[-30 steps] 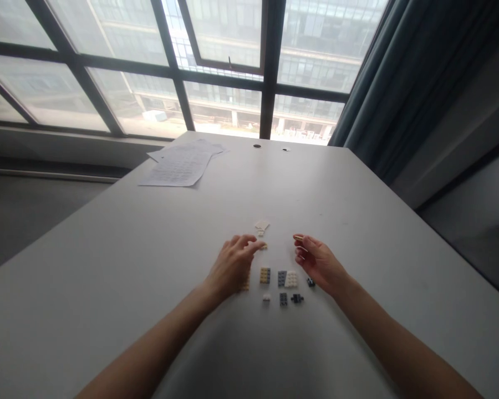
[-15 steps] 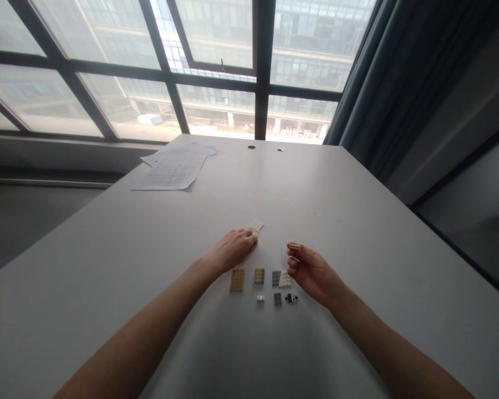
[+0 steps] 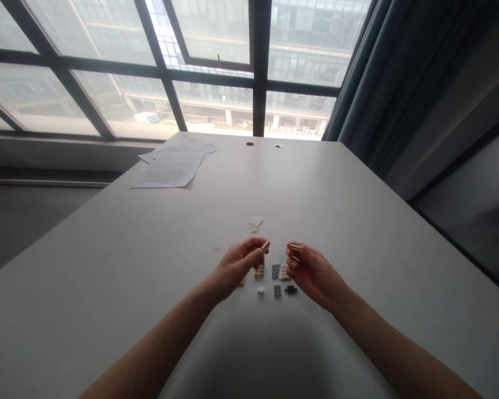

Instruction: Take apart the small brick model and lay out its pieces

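Observation:
My left hand (image 3: 244, 261) pinches a small cream toy building brick (image 3: 265, 246) between thumb and fingers, above the table. Across a short gap, my right hand (image 3: 314, 270) grips a thin tan building plate (image 3: 294, 247), seen nearly edge-on. Below the hands lie a tan-and-grey studded piece (image 3: 259, 271), a grey studded plate (image 3: 276, 271) and a white studded plate (image 3: 284, 272), partly covered by my right fingers. Nearer me are a small white piece (image 3: 261, 290), a dark grey studded plate (image 3: 277, 291) and a black piece (image 3: 290, 290). My left hand hides most of another tan plate.
Beyond the hands, white pieces (image 3: 255, 223) lie on the white table (image 3: 357, 221). Printed sheets (image 3: 166, 166) rest at the far left. Two round holes sit near the back edge, before a large window, with a dark curtain (image 3: 370, 83) on the right.
My left hand has lifted from beside the far white pieces and come back toward me, now with a cream brick in its fingers. The right hand keeps its tan plate, nearly still.

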Demonstrator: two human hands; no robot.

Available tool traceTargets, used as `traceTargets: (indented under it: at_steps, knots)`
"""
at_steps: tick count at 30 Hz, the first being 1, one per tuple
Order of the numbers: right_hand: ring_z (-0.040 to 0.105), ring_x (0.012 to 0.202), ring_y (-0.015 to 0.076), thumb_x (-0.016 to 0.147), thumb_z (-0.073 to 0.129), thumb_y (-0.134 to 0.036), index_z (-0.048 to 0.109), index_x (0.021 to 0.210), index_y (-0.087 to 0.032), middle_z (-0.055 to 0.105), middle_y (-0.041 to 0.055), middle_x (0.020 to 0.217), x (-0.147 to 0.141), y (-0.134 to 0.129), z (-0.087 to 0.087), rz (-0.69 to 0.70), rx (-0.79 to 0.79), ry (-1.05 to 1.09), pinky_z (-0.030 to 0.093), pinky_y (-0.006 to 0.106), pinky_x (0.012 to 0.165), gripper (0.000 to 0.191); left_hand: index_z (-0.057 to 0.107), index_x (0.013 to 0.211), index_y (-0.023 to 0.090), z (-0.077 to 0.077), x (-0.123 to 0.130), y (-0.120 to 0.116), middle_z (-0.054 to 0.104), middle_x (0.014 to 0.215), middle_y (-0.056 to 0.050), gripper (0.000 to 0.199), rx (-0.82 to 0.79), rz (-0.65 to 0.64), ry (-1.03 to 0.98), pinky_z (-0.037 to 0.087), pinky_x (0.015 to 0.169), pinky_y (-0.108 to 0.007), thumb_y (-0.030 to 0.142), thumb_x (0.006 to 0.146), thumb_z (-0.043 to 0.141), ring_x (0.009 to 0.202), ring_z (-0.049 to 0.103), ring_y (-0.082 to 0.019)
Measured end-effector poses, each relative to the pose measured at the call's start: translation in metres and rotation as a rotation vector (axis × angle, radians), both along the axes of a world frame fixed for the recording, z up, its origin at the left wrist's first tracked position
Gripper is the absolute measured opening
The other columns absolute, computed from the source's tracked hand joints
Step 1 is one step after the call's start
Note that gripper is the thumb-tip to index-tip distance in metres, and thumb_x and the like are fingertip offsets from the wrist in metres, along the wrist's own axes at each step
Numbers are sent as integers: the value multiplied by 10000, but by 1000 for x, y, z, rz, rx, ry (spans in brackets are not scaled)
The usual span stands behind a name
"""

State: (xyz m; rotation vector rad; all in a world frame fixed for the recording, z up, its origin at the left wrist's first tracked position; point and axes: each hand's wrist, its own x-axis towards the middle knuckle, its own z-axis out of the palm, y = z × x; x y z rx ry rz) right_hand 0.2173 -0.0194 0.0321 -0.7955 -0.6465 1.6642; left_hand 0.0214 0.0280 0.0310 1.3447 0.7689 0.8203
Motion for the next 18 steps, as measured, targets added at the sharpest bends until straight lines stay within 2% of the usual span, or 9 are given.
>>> traceTargets:
  at_steps: [3,5,8,10,13,18]
  knots:
    - [507,673,121,758,729,-423,697,907,-212,591,4,784,16,-25,3,37,175,-559,436,262,651,260,584,1009,188,8,-11,-25,581,931,-45,162,445,41,385,443,769,-293,286,902,513,831,528,-162]
    - [534,785,164,802,697,-363,692,928,-222,605,33,890,26,-45,0,26,373,-999,442,290,699,189,569,1028,200,7,-14,-45,573,998,-58,156,680,6,558,430,853,-338,220,926,453,932,515,-191]
    - [540,906,208,864,626,-278,657,984,-223,612,57,964,33,-69,-16,42,580,-1338,446,349,807,135,554,1000,192,-7,-9,-73,567,929,-52,171,832,-115,724,441,822,-336,157,939,398,890,512,-191]
    - [535,903,221,875,602,-232,640,1007,-221,616,60,953,31,-77,-28,83,679,-1487,444,373,812,138,547,949,186,-18,0,-84,560,881,-45,159,883,-155,807,448,769,-320,134,933,398,830,510,-187]
    - [529,881,226,865,599,-188,626,1004,-211,616,62,937,26,-79,-40,101,731,-1593,448,380,791,144,536,887,182,-30,14,-88,566,864,-42,131,959,-178,908,442,724,-317,121,918,425,790,505,-191]
    - [515,878,234,851,620,-198,610,1070,-211,608,66,948,26,-78,-43,48,722,-1653,442,397,801,219,550,898,183,-29,22,-80,576,839,-39,86,1065,-150,957,416,707,-325,171,916,466,778,498,-196]
